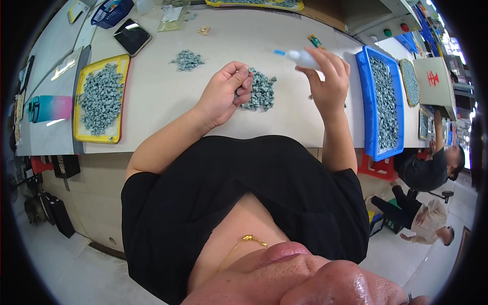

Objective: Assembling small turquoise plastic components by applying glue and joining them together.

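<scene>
My left hand [223,94] is closed in a pinch at the left edge of a pile of small grey-green pieces [263,91] on the white table. What its fingertips hold is too small to make out. In my right hand [331,81], to the right of the pile, is a white squeeze bottle [304,59]. The bottle is tilted, its narrow blue tip pointing left above the table, apart from the left hand. A smaller heap of the same pieces [188,60] lies farther left.
At left stand a yellow-rimmed tray [122,101] of pieces, a phone [132,37] and a teal-pink bottle [53,108]. On the right is a blue bin [370,101] full of pieces. Another yellow tray [254,4] is at the back. Two people are at the far right.
</scene>
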Demonstrator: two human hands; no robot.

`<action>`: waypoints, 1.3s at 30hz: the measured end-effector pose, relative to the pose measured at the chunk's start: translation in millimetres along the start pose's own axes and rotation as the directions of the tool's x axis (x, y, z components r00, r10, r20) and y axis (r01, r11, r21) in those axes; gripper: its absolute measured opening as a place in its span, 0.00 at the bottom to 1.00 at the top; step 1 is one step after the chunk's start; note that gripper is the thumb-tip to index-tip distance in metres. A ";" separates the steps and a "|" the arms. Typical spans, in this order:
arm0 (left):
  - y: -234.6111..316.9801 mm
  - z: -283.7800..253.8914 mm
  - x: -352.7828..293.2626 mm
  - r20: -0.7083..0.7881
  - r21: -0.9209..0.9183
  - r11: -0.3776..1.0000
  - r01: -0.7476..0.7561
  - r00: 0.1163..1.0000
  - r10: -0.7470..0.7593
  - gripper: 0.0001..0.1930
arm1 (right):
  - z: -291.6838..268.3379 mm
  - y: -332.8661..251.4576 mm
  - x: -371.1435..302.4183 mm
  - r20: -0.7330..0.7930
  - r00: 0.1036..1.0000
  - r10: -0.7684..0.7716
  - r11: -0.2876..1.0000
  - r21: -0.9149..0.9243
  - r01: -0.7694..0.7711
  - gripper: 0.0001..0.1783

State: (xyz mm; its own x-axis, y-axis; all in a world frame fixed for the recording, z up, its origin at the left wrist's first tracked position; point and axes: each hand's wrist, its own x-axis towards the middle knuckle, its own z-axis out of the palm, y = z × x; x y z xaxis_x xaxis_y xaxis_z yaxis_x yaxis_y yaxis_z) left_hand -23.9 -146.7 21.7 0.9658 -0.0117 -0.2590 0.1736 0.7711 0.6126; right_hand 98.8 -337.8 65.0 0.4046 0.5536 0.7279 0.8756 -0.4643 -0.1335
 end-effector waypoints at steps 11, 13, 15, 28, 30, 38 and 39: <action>-1.5 2.6 -0.9 -0.040 0.003 0.999 0.043 0.998 -0.042 0.05 | 43.8 49.2 -60.9 0.499 0.642 0.582 0.446 0.464 -0.765 0.28; -2.4 0.1 -0.6 -0.052 0.001 0.999 0.045 0.998 -0.045 0.05 | 36.3 46.1 -55.3 0.438 0.725 0.532 0.679 0.291 -0.674 0.24; -2.0 -0.5 -1.0 -0.055 -0.003 0.999 0.041 0.998 -0.041 0.05 | 25.3 60.0 -48.6 0.379 0.768 0.516 0.745 0.245 -0.621 0.20; -1.8 -2.1 0.7 -0.082 -0.013 0.998 0.054 0.995 -0.054 0.05 | 6.8 104.2 -80.9 0.351 0.760 0.547 0.780 -0.544 -0.310 0.10; -1.2 -2.7 -0.4 -0.069 -0.014 0.999 0.041 0.997 -0.042 0.05 | 4.6 101.1 -81.1 0.336 0.796 0.503 0.804 -0.521 -0.288 0.11; 1.1 -1.4 -2.8 -0.047 -0.020 0.997 0.075 0.996 -0.076 0.05 | -1.8 78.4 -53.3 0.187 0.795 0.576 0.806 -0.286 -0.517 0.15; 1.5 -1.7 -3.9 -0.050 -0.016 0.998 0.068 0.996 -0.068 0.05 | 0.7 77.5 -54.4 0.190 0.798 0.571 0.810 -0.288 -0.511 0.15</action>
State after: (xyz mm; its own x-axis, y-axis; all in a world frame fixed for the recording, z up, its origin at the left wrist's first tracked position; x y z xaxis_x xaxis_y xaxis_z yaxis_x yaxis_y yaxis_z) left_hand -27.7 -144.4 22.3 0.9409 -0.0329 -0.3370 0.2355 0.7787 0.5815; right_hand 144.8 -403.5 14.5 0.8733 0.3086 0.3769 0.4268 -0.8578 -0.2865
